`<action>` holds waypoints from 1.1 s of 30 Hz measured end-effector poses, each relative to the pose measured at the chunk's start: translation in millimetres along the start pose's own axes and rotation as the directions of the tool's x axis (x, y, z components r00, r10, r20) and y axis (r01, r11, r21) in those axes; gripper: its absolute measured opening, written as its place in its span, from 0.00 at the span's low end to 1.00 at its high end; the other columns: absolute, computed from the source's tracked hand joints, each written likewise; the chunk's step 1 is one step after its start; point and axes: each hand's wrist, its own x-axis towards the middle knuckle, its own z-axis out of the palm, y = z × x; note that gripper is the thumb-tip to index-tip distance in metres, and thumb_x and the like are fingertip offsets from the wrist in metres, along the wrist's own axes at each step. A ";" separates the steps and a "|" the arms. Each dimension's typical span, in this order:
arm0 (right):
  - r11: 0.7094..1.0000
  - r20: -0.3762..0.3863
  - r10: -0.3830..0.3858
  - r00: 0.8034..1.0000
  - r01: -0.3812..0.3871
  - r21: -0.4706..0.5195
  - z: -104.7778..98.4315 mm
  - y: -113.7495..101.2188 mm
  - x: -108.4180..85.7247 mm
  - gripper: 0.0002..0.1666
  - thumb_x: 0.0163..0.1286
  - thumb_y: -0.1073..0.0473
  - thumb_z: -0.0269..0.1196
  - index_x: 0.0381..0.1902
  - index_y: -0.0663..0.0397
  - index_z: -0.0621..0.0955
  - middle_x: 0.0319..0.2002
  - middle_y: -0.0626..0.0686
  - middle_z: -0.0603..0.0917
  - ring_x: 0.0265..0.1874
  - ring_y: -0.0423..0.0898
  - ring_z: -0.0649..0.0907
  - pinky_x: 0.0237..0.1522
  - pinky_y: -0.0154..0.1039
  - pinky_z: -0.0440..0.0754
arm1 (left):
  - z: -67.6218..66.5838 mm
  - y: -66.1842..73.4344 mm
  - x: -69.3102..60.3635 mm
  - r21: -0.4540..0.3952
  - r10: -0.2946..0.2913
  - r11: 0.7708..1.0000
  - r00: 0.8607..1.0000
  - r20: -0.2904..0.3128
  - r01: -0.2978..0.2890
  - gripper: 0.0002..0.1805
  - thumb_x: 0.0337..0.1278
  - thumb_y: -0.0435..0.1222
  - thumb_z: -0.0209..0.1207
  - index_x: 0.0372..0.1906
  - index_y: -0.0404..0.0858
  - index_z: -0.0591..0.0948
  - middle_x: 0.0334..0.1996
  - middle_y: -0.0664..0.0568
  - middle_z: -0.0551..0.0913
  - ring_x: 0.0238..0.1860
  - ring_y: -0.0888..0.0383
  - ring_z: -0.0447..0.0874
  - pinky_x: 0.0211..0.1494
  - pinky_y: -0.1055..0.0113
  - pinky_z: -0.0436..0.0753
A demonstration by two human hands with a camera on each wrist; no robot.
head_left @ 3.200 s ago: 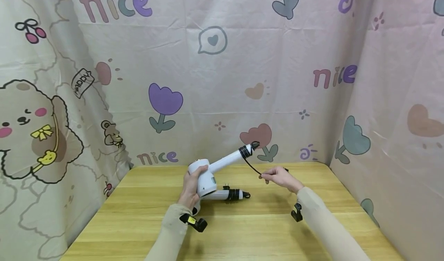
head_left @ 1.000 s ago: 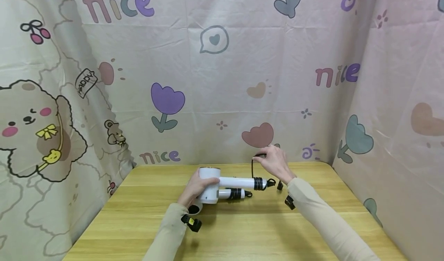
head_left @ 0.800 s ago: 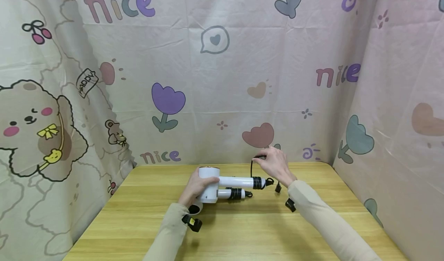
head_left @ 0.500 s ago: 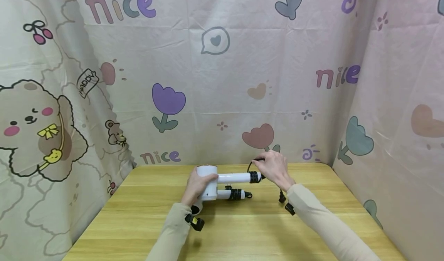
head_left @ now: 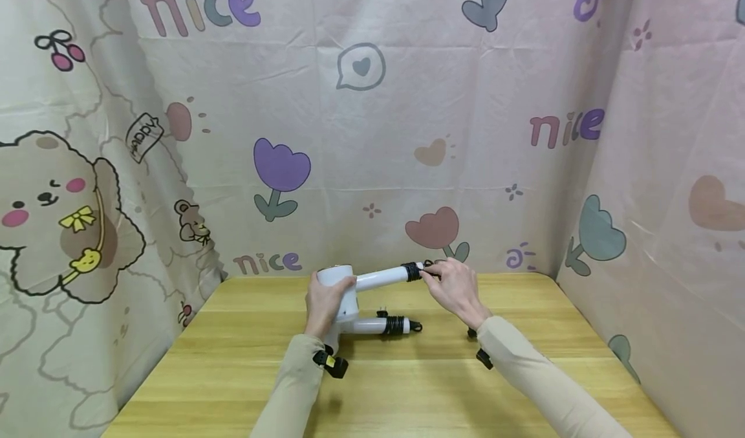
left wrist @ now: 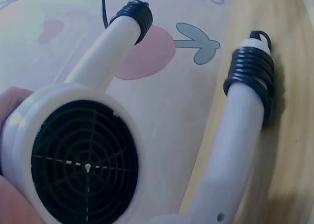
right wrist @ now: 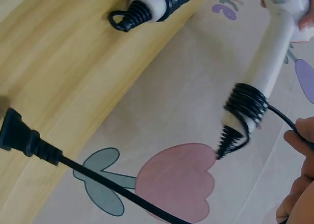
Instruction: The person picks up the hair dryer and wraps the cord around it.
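Note:
My left hand (head_left: 323,303) grips a white hair dryer (head_left: 381,278) by its barrel, the handle pointing right and slightly upward. In the left wrist view the dryer's round black grille (left wrist: 86,160) faces the camera. Black cord coils (right wrist: 245,103) wrap the end of that handle. My right hand (head_left: 456,289) pinches the loose length of this cord beside the coils. From that hand the cord's free end runs to a black plug (right wrist: 22,135), hanging in the right wrist view. Below, a second white hair dryer (head_left: 367,326) lies on the table, its cord wound round its handle.
The wooden table (head_left: 233,373) has its back edge just behind the hair dryers. A patterned cloth (head_left: 372,134) hangs behind the table and at both sides. The lying dryer's plug (head_left: 381,313) sticks up from its coils.
My right hand has gone from out at the right, over the handle, to close by its coils. The held dryer's handle has swung down level, then up again. The second dryer stays put.

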 end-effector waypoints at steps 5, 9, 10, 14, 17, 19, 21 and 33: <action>1.000 0.034 -0.002 0.999 0.001 0.024 1.1 6.9 -6.8 0.07 0.62 0.53 0.68 0.37 0.45 0.90 0.26 0.44 0.87 0.20 0.38 0.71 0.20 0.33 0.65 | 2.0 4.0 2.2 -0.171 -0.061 0.983 0.998 0.017 0.063 0.47 0.41 0.48 0.74 0.66 0.38 0.64 0.52 0.39 0.75 0.42 0.49 0.81 0.38 0.61 0.86; 0.991 0.117 0.026 0.993 -0.041 0.126 3.4 11.4 -13.6 0.09 0.66 0.56 0.66 0.41 0.47 0.90 0.34 0.47 0.90 0.24 0.39 0.76 0.23 0.34 0.71 | 3.6 4.7 3.4 -0.299 -0.108 0.947 0.993 0.054 0.119 0.47 0.43 0.46 0.74 0.68 0.39 0.63 0.54 0.39 0.73 0.39 0.51 0.80 0.36 0.61 0.86; 0.987 0.142 0.026 0.990 -0.048 0.153 4.9 12.7 -15.5 0.10 0.66 0.56 0.65 0.42 0.49 0.89 0.35 0.48 0.90 0.24 0.39 0.76 0.24 0.35 0.73 | 3.8 4.5 3.6 -0.318 -0.122 0.939 0.991 0.057 0.133 0.47 0.43 0.45 0.73 0.68 0.39 0.63 0.54 0.40 0.73 0.39 0.51 0.80 0.36 0.61 0.85; 0.965 0.237 0.023 0.971 -0.083 0.249 9.1 16.4 -23.3 0.11 0.68 0.60 0.63 0.44 0.55 0.88 0.30 0.49 0.88 0.22 0.39 0.77 0.24 0.33 0.76 | 5.0 3.1 4.8 -0.378 -0.162 0.909 0.985 0.066 0.175 0.46 0.45 0.44 0.73 0.69 0.40 0.62 0.54 0.42 0.73 0.36 0.54 0.81 0.35 0.62 0.86; 0.946 0.291 0.028 0.956 -0.119 0.300 9.9 19.0 -26.9 0.12 0.69 0.63 0.62 0.47 0.58 0.87 0.29 0.49 0.87 0.21 0.40 0.78 0.23 0.31 0.75 | 6.1 2.7 6.1 -0.425 -0.169 0.886 0.983 0.073 0.184 0.43 0.46 0.42 0.72 0.66 0.39 0.64 0.52 0.42 0.74 0.34 0.55 0.82 0.35 0.61 0.87; 0.934 0.326 0.049 0.944 -0.159 0.320 11.0 21.4 -27.4 0.13 0.69 0.63 0.61 0.48 0.58 0.86 0.33 0.50 0.88 0.23 0.39 0.79 0.24 0.30 0.76 | 5.7 2.8 6.7 -0.443 -0.171 0.876 0.982 0.080 0.189 0.40 0.46 0.42 0.72 0.65 0.39 0.66 0.50 0.43 0.75 0.34 0.56 0.82 0.35 0.61 0.87; 0.913 0.375 0.095 0.922 -0.230 0.336 11.2 24.1 -26.4 0.12 0.70 0.62 0.60 0.47 0.56 0.87 0.37 0.52 0.89 0.26 0.40 0.79 0.26 0.32 0.76 | 4.2 2.9 7.2 -0.459 -0.180 0.865 0.979 0.095 0.203 0.39 0.47 0.42 0.72 0.64 0.40 0.67 0.49 0.44 0.76 0.34 0.56 0.82 0.36 0.61 0.87; 0.811 0.592 0.140 0.793 -0.435 0.391 13.2 68.5 -20.0 0.16 0.73 0.53 0.58 0.33 0.54 0.88 0.44 0.53 0.88 0.38 0.41 0.79 0.40 0.37 0.74 | -5.2 7.7 10.5 -0.573 -0.207 0.762 0.952 0.225 0.302 0.33 0.53 0.46 0.67 0.58 0.39 0.65 0.38 0.50 0.81 0.33 0.57 0.84 0.39 0.63 0.86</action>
